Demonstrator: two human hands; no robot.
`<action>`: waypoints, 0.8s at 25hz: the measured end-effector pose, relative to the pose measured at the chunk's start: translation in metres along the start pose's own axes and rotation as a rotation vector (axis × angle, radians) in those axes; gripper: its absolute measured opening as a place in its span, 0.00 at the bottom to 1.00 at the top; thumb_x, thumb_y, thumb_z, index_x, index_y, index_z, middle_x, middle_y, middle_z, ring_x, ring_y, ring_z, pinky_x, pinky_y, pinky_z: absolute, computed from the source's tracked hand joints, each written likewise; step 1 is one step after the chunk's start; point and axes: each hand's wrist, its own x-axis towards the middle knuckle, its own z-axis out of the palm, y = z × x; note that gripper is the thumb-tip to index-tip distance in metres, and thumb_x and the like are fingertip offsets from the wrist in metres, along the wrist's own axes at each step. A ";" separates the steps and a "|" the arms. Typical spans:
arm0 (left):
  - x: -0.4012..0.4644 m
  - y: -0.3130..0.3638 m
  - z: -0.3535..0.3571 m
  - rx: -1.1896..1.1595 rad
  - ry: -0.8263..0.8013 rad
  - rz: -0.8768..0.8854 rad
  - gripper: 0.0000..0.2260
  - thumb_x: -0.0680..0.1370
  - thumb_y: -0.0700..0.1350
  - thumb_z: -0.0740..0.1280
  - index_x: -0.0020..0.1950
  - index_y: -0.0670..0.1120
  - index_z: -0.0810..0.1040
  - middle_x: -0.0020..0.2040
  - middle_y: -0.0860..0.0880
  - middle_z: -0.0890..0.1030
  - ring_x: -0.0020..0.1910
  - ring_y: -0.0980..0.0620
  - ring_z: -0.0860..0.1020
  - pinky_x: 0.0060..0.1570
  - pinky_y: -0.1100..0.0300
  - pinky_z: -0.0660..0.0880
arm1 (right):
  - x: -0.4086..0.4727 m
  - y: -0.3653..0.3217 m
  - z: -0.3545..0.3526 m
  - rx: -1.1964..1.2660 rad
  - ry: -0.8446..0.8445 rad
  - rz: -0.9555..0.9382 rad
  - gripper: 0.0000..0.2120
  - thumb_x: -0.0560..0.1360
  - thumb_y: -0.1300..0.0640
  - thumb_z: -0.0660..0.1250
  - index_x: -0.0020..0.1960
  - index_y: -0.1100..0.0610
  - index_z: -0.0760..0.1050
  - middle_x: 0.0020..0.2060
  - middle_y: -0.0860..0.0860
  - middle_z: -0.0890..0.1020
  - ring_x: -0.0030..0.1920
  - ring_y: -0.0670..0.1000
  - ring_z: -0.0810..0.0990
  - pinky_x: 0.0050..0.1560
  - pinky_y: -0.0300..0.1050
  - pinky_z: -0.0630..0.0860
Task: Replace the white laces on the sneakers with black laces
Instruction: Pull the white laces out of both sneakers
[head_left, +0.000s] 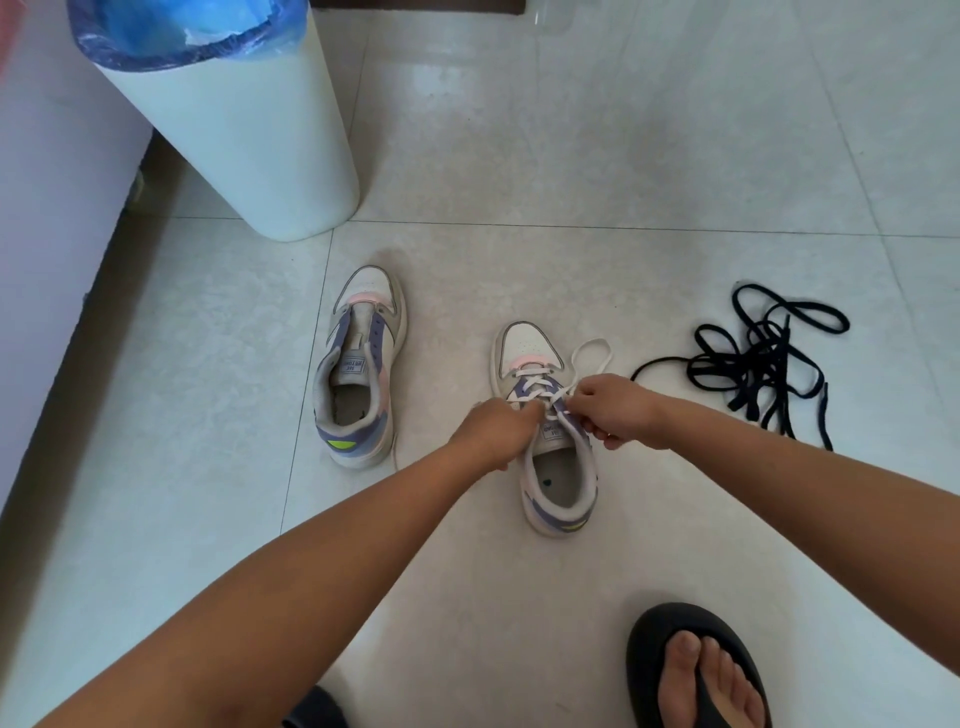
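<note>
Two white, purple and pink sneakers stand on the tiled floor, toes pointing away. The left sneaker (358, 364) has no lace in it. The right sneaker (545, 431) still carries a white lace (589, 353), crossed over its lower eyelets, with a loop lying past its right side. My left hand (493, 431) grips the lace at the shoe's left side by the tongue. My right hand (613, 410) pinches the lace on the right side. A tangle of black laces (763, 364) lies on the floor to the right, apart from the shoes.
A white bin (244, 130) with a blue liner stands at the back left, near the unlaced sneaker. A pale wall or cabinet (47, 208) runs along the left. My foot in a black sandal (701, 675) is at the bottom right.
</note>
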 end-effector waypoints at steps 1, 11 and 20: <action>0.003 0.001 0.001 0.094 0.042 0.049 0.18 0.78 0.56 0.57 0.34 0.44 0.70 0.33 0.44 0.74 0.31 0.46 0.73 0.32 0.61 0.69 | 0.003 0.001 -0.003 -0.234 0.076 -0.061 0.12 0.80 0.58 0.56 0.37 0.57 0.66 0.35 0.56 0.73 0.33 0.53 0.71 0.31 0.41 0.64; 0.000 -0.003 -0.002 0.042 0.090 0.180 0.13 0.76 0.51 0.64 0.35 0.47 0.68 0.31 0.50 0.71 0.32 0.51 0.71 0.33 0.59 0.66 | -0.015 0.003 -0.018 -0.316 0.128 -0.112 0.14 0.76 0.46 0.62 0.54 0.55 0.65 0.43 0.52 0.77 0.41 0.52 0.75 0.40 0.44 0.70; 0.000 -0.004 0.003 0.387 0.169 0.277 0.24 0.74 0.46 0.66 0.67 0.42 0.64 0.60 0.43 0.75 0.57 0.44 0.76 0.49 0.55 0.71 | -0.015 -0.010 0.029 -0.735 0.177 -0.214 0.22 0.75 0.56 0.64 0.64 0.60 0.59 0.58 0.58 0.73 0.57 0.59 0.74 0.46 0.48 0.69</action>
